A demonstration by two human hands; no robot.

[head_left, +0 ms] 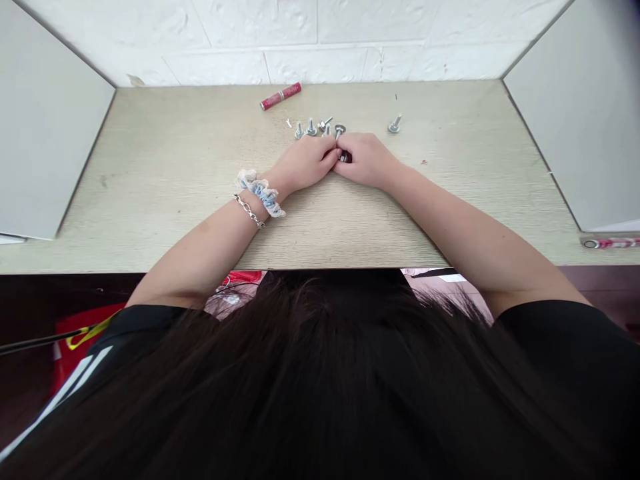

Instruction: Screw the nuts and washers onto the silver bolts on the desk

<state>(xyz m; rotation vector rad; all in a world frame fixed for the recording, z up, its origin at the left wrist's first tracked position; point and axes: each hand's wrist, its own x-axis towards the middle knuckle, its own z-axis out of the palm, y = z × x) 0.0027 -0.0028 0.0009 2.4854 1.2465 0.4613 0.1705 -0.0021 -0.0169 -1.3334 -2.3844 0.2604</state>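
My left hand (309,162) and my right hand (367,159) meet fingertip to fingertip low over the table. The right fingers curl closed around a metal bolt (343,158), of which only a small part shows in the gap by the thumb. Pressed together at that same spot, the left thumb and fingers hide whatever is between them. Just beyond the hands are several silver bolts with washers: two upright bolts (311,127), a tilted one (325,124), and a bolt with a broad dark washer (340,129) touching or nearly touching the fingers.
One more bolt (395,125) stands apart to the right. A red tube (281,97) lies near the white brick wall (320,63). Grey panels (45,120) border the table (190,140) on both sides. Another red tube (613,243) is at the right front edge.
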